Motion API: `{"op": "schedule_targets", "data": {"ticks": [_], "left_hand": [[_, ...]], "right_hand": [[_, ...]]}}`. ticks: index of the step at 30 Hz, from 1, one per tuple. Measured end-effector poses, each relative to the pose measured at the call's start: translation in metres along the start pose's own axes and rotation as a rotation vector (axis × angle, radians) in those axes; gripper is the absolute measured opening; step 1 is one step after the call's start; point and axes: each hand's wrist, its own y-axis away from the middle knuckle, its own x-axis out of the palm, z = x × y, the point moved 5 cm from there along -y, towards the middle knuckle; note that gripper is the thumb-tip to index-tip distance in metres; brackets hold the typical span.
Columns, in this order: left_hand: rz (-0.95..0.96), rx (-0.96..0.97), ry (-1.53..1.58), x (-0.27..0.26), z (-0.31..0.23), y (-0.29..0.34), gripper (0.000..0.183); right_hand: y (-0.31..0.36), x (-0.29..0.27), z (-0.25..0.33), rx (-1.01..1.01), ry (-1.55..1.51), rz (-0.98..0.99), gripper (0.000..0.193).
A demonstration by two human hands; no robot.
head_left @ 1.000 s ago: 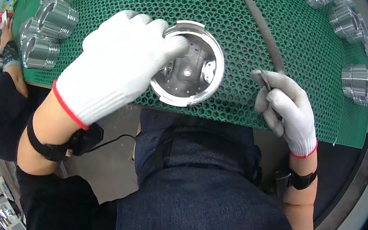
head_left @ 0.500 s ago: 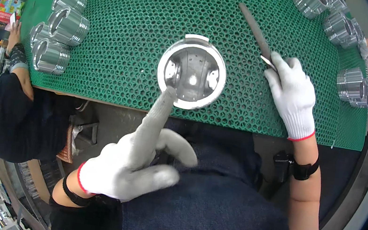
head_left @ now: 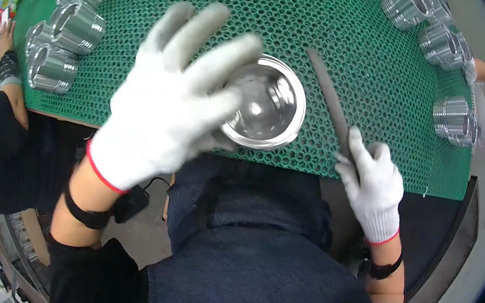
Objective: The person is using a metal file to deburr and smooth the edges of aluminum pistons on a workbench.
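Note:
In front of me a shiny metal piston [head_left: 272,102] lies with its hollow end up on the green mat [head_left: 264,4]. My left hand [head_left: 166,93], in a white glove, is over its left side with the fingers spread; the hand is blurred and hides part of the rim. Whether the thumb or lower fingers touch the metal I cannot tell. To the right, my gloved right hand [head_left: 373,180] grips the lower end of a long grey file [head_left: 329,92]. The file's narrow end points away from me over the mat.
Several pistons [head_left: 76,26] stand in a group at the left edge. More pistons [head_left: 440,43] stand at the far right, and others [head_left: 453,117] nearer on that side. A co-worker's arm [head_left: 9,79] rests at the left; another person's gloved hand [head_left: 471,69] is by the right-hand pistons.
My left hand has gone from pointing at the near rim to spread over the piston's left side. The piston has turned; its rim notch has moved. My right hand with the file has come slightly nearer.

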Motion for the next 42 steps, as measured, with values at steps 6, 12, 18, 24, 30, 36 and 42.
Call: {"op": "schedule_targets", "data": {"ticks": [6,12,18,24,30,36,42], "left_hand": [[-0.476,-0.125,0.158,0.03,-0.022,0.04,0.086],[-0.426,-0.549,1.012,0.08,-0.006,0.06,0.145],[-0.319,-0.601,0.813,0.079,-0.009,0.061,0.123],[-0.342,-0.584,0.816,0.08,-0.009,0.058,0.123],[-0.325,-0.409,0.69,0.046,0.002,0.059,0.117],[0.107,-0.4,0.894,0.0,0.016,0.068,0.098],[0.117,-0.236,0.933,-0.028,0.017,0.034,0.044]], "right_hand": [[0.049,0.0,0.001,0.08,-0.068,0.046,0.065],[0.043,-0.029,0.001,-0.155,-0.369,-0.042,0.069],[0.004,-0.056,0.032,-0.438,-0.001,-0.07,0.054],[-0.067,-0.056,0.062,-0.466,-0.16,-0.204,0.065],[-0.113,-0.021,0.017,-0.112,-0.194,-0.137,0.067],[-0.08,-0.01,-0.027,-0.022,0.001,-0.193,0.07],[-0.041,0.005,-0.037,-0.004,0.02,-0.21,0.066]]}}
